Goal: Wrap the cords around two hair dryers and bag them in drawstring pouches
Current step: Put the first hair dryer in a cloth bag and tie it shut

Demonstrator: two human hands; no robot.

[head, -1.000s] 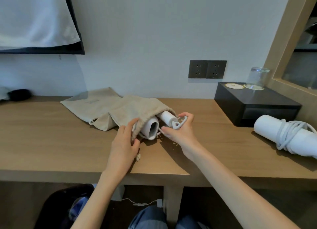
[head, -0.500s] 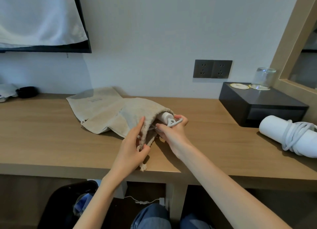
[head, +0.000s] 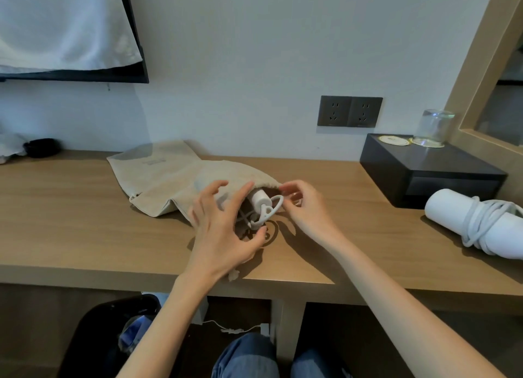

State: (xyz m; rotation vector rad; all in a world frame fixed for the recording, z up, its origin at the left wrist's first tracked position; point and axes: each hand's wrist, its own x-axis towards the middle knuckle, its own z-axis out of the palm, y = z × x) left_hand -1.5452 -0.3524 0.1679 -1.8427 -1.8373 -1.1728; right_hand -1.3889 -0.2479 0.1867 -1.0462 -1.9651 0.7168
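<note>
A beige drawstring pouch [head: 226, 173] lies on the wooden desk [head: 85, 224] with its mouth towards me. The white handle end of a hair dryer [head: 259, 198] and a loop of its cord [head: 273, 209] stick out of that mouth. My left hand [head: 223, 230] hovers at the near side of the mouth, fingers spread and blurred, thumb near the lower rim. My right hand [head: 307, 207] pinches the pouch's rim at the far right of the mouth. A second, flat pouch [head: 150, 168] lies behind. A second hair dryer [head: 478, 224], cord wound round it, lies at the right.
A black box [head: 424, 173] with an upturned glass [head: 434, 127] and coasters stands at the back right, below wall sockets [head: 349, 111]. A drawstring end [head: 233, 275] hangs at the desk's front edge. A dark object [head: 42, 147] sits far left.
The dryer's barrel has gone deeper into the pouch, and only the handle end and cord loop still show. My left hand has let go of the rim and spread its fingers.
</note>
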